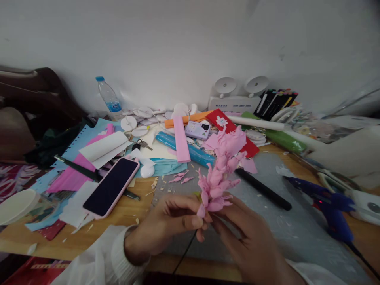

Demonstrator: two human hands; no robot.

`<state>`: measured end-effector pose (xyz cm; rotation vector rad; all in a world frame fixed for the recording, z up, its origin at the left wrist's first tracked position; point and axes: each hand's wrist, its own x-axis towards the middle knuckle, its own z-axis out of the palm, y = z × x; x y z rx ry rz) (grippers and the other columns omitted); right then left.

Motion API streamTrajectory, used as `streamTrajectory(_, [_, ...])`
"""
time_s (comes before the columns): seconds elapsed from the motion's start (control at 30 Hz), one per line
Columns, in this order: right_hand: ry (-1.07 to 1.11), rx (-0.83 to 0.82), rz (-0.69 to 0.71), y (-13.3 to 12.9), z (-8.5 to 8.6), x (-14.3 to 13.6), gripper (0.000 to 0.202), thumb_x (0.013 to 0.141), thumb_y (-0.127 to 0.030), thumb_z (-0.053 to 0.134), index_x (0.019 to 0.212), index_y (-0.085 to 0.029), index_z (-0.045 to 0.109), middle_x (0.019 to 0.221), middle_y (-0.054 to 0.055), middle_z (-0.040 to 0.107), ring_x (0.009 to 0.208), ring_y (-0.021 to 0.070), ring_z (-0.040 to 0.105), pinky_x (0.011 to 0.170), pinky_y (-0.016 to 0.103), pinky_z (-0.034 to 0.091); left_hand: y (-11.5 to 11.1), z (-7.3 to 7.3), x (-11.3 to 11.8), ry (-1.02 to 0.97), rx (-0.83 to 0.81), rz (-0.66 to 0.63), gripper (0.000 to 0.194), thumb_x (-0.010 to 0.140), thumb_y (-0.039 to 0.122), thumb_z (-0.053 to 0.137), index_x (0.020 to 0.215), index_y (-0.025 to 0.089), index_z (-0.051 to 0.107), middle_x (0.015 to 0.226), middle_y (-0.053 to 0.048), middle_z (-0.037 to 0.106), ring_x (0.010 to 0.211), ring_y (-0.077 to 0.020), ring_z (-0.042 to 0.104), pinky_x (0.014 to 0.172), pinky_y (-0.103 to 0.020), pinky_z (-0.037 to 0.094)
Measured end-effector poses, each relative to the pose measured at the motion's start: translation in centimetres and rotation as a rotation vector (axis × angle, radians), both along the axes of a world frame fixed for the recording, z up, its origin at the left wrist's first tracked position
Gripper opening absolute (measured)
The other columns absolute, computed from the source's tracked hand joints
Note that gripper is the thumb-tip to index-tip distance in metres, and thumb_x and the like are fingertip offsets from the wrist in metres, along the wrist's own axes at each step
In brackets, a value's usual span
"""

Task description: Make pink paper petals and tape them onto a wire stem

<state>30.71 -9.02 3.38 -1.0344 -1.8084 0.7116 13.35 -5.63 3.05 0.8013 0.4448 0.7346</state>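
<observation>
A pink paper flower spike (218, 180) with many small twisted buds stands upright between my hands, tilted slightly right at its top. My left hand (175, 223) pinches its base between thumb and fingers. From under the grip a thin dark stem (185, 251) runs down to the left. My right hand (247, 233) is closed at the lower right side of the flower, its fingertips partly hidden behind the lowest buds. A few loose pink buds (179, 177) lie on the grey mat (270, 225) just beyond my left hand.
A blue glue gun (325, 198) with a lit red light lies at the right. A black stick (264, 189) rests behind my right hand, a phone (111, 188) at the left. Paper rolls, a water bottle (109, 95), markers (277, 103) and a white router (234, 103) crowd the back.
</observation>
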Motion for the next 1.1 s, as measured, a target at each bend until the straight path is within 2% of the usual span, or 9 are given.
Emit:
streamTrajectory(0.13, [-0.032,-0.011,-0.007,0.04,-0.52,-0.16,0.027,0.082,-0.004,0.052,0.096,-0.026,0.06,0.089,0.003,0.062,0.082,0.0162,0.061,0.071,0.023,0.051,0.13,0.13,0.09,-0.001,-0.066,0.052,0.002,0.074,0.016,0.075,0.074,0.015,0.076,0.075,-0.003,0.067,0.059,-0.0091,0.061,0.056,-0.018,0.048])
streamTrajectory(0.3, [-0.011,-0.033,0.026,0.0,-0.68,-0.09,0.025,0.085,-0.008,0.054,0.101,-0.027,0.058,0.092,0.002,0.061,0.086,0.0164,0.06,0.076,0.025,0.05,0.08,0.42,0.07,-0.021,-0.124,0.056,0.003,0.074,0.016,0.074,0.075,0.014,0.076,0.07,-0.002,0.066,0.058,-0.0075,0.06,0.057,-0.016,0.047])
streamTrajectory(0.57, [0.005,-0.076,-0.008,0.09,-0.04,-0.18,0.02,0.086,-0.008,0.052,0.09,-0.025,0.061,0.082,0.001,0.062,0.076,0.0147,0.061,0.069,0.023,0.049,-0.08,0.32,0.3,-0.07,-0.071,0.032,0.007,0.078,0.012,0.071,0.078,0.016,0.076,0.08,-0.002,0.068,0.062,-0.0066,0.063,0.059,-0.015,0.048])
streamTrajectory(0.8, [-0.092,0.012,-0.075,-0.24,-0.4,-0.41,0.025,0.083,-0.003,0.049,0.092,-0.026,0.055,0.078,-0.001,0.061,0.071,0.0136,0.06,0.063,0.021,0.048,-0.11,0.3,0.37,-0.054,-0.019,0.033,0.009,0.079,0.012,0.069,0.08,0.018,0.076,0.08,-0.001,0.067,0.062,-0.007,0.061,0.059,-0.017,0.048])
streamTrajectory(0.93, [-0.088,0.035,-0.073,-0.43,-0.82,-0.53,0.026,0.085,-0.003,0.042,0.097,-0.024,0.052,0.09,0.003,0.059,0.081,0.0154,0.059,0.069,0.024,0.049,-0.02,0.36,0.32,-0.029,-0.023,0.064,0.006,0.078,0.015,0.07,0.079,0.015,0.076,0.077,-0.002,0.066,0.062,-0.0075,0.06,0.06,-0.017,0.047])
streamTrajectory(1.1, [-0.032,0.121,-0.059,-0.86,-0.86,-0.55,0.013,0.093,-0.016,0.041,0.085,-0.021,0.05,0.104,0.006,0.053,0.1,0.0184,0.053,0.084,0.028,0.047,0.0,0.45,0.29,0.002,-0.05,0.085,0.007,0.079,0.017,0.07,0.081,0.012,0.075,0.066,-0.002,0.064,0.061,-0.0077,0.058,0.061,-0.016,0.046])
